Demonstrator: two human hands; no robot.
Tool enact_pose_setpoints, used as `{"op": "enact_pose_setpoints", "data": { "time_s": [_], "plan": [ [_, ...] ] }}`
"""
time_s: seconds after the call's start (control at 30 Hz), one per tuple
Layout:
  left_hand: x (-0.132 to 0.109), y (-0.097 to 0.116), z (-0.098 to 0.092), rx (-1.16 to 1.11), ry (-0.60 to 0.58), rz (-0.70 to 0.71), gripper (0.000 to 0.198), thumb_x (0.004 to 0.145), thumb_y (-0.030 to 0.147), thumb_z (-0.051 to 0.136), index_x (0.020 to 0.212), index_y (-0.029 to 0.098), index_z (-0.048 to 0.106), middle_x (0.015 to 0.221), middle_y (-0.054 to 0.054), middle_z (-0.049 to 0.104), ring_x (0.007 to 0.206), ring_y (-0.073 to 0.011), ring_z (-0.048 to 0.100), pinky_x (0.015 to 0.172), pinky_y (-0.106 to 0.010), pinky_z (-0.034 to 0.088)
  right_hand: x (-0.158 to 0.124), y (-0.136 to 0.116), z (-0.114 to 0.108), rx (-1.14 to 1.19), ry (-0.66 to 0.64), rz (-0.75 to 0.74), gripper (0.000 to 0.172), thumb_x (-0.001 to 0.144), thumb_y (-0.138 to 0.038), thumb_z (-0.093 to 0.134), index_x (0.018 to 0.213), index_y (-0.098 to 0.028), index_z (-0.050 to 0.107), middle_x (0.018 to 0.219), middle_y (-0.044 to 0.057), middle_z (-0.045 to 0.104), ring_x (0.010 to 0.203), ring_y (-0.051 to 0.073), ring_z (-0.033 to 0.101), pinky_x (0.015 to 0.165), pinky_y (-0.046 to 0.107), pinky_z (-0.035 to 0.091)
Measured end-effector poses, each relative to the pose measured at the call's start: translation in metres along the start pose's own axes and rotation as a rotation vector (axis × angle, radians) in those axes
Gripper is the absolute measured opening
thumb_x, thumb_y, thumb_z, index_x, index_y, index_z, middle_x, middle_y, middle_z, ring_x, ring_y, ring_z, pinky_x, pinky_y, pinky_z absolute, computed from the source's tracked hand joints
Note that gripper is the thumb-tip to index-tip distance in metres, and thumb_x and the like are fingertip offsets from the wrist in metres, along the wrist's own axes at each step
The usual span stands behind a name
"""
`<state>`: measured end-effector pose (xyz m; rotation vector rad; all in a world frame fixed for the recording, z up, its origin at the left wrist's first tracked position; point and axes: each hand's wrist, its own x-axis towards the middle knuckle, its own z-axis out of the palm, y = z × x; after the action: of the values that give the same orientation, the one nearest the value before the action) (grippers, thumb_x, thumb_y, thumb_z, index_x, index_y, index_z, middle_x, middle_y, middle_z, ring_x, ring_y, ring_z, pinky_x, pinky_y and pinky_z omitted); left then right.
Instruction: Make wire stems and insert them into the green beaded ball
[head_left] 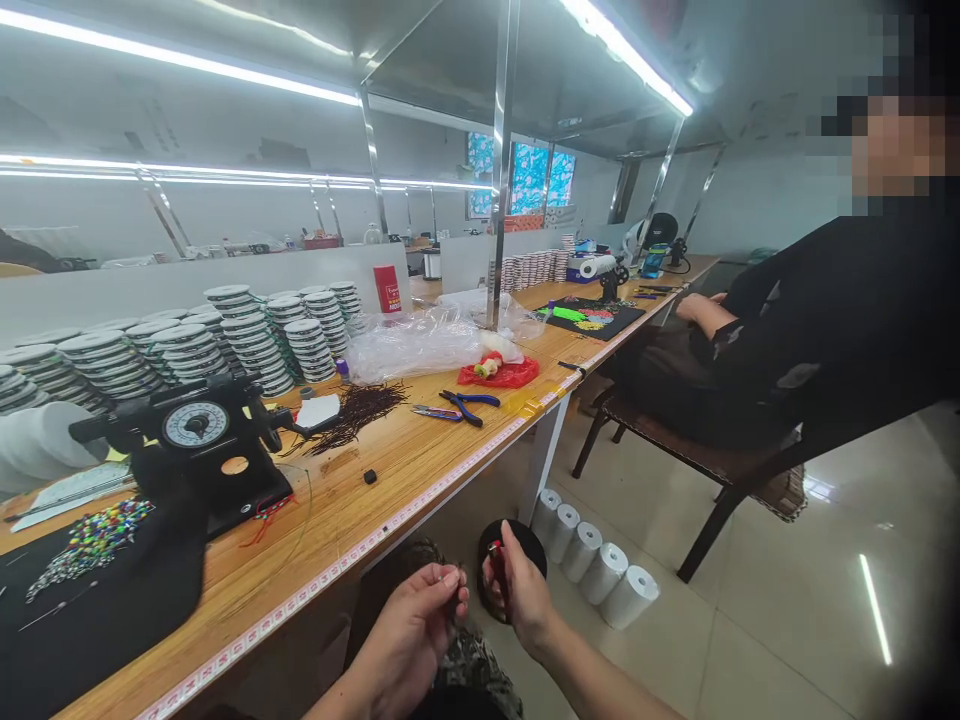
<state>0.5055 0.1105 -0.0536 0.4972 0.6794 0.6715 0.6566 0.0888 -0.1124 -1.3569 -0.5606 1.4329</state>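
Note:
In front of the table edge, above my lap, my left hand is closed in a pinch, thumb against fingers. Whatever sits between the fingertips is too small to make out. A short way to its right, my right hand is wrapped round a red lighter with its metal top upward. No flame can be seen. On the table nearby lie blue-handled pliers, a small snipping tool and a small black block.
A black winding machine and colourful beads on a black mat are at left. Stacked spools line the back. A measuring tape runs along the edge. White rolls stand on the floor; a seated person is at right.

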Motion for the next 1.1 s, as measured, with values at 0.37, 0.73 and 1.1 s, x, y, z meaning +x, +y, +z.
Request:
{"op": "enact_pose_setpoints", "data": {
  "time_s": [0.37,0.73,1.1],
  "plan": [
    [-0.063,0.074,-0.008,0.109,-0.022,0.227,0.008,0.072,0.018,0.070,0.071,0.015,0.063,0.070,-0.003,0.060,0.064,-0.0091,0.054,0.063,-0.018,0.043,-0.005,-0.117,0.044,-0.626,-0.052,-0.727,0.040,0.092,-0.047,0.025,0.082,-0.016,0.049,0.066,0.000,0.047,0.057,0.011,0.044,0.055,0.022,0.039],
    [-0.153,0.130,-0.011,0.827,0.377,0.531,0.027,0.071,0.045,0.065,0.070,0.018,0.063,0.072,-0.006,0.064,0.069,-0.0184,0.056,0.064,-0.024,0.042,0.043,-0.168,0.138,-1.331,0.074,-0.921,0.022,0.085,-0.018,0.044,0.080,-0.008,0.064,0.097,0.019,0.057,0.101,0.027,0.049,0.089,0.039,0.033],
    [-0.158,0.124,-0.031,0.475,0.450,0.599,0.022,0.065,0.033,0.075,0.074,0.016,0.064,0.069,0.000,0.057,0.066,-0.0134,0.050,0.062,-0.021,0.039,-0.066,-0.072,0.196,-0.014,-1.016,-0.072,0.028,0.066,-0.033,0.070,0.079,-0.010,0.061,0.064,0.001,0.057,0.044,0.005,0.046,0.043,0.017,0.031]
  ]
}}
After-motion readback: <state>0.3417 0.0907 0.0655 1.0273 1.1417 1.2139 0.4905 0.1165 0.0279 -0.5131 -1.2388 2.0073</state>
